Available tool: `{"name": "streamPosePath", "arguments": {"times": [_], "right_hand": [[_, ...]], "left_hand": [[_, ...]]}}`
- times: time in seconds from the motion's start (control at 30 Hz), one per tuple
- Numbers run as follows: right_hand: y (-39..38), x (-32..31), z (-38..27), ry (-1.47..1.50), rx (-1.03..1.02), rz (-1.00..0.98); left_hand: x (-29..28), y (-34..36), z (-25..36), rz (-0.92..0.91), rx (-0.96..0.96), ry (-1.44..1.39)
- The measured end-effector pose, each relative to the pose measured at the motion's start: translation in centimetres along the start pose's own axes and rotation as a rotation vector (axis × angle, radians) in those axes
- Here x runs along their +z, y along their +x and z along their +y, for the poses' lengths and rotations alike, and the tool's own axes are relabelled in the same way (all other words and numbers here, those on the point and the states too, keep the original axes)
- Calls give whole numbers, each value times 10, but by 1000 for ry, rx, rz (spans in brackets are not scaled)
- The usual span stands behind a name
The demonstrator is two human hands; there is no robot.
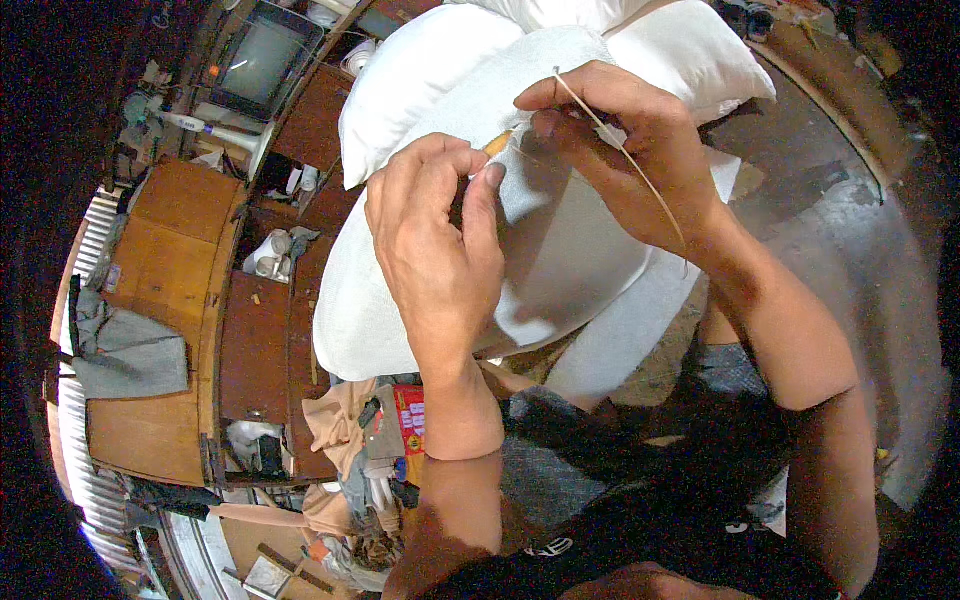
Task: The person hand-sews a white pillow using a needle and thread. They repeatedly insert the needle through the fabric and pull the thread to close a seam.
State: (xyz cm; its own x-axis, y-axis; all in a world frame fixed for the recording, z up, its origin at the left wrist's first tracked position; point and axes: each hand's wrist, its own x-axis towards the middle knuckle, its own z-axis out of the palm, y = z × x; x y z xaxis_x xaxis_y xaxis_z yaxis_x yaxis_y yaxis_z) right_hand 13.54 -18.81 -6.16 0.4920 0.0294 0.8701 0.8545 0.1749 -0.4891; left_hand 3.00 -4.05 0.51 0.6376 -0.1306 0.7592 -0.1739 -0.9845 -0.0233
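My left hand (435, 235) pinches a small yellowish piece (497, 143) at its fingertips, over light grey fabric (560, 290). To the right, my right hand (645, 165) is closed around a thin cream strip (650, 185) that runs from above the index finger down past the wrist. A small white piece shows among its fingers, too hidden to name. Fine, pale material, too small to make out, lies between the two hands' fingertips. The grey fabric bulges like a large cushion beneath both hands.
White pillows (410, 70) lie behind the fabric. At left stand brown wooden cabinets (165, 210) with cluttered shelves, a screen (250, 65) and a hanging grey cloth (130, 355). Mixed cloths and packets (340, 430) are piled at lower left. A grey surface (850, 280) spans the right.
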Motion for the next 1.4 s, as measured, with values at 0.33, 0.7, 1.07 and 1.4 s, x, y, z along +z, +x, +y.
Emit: {"name": "streamPosePath", "arguments": {"times": [0.33, 0.7, 1.07, 1.4], "right_hand": [[-1, 0, -4, -259, -172, -181], [-2, 12, -11, -355, -57, -124], [-4, 23, -14, -359, -4, -49], [-5, 19, -9, 22, 105, 15]], "left_hand": [[-1, 0, -2, -7, 56, -52], [-10, 3, -12, -20, -12, -158], [0, 1, -10, 56, -71, -136], [-2, 1, -6, 20, -83, -79]]}}
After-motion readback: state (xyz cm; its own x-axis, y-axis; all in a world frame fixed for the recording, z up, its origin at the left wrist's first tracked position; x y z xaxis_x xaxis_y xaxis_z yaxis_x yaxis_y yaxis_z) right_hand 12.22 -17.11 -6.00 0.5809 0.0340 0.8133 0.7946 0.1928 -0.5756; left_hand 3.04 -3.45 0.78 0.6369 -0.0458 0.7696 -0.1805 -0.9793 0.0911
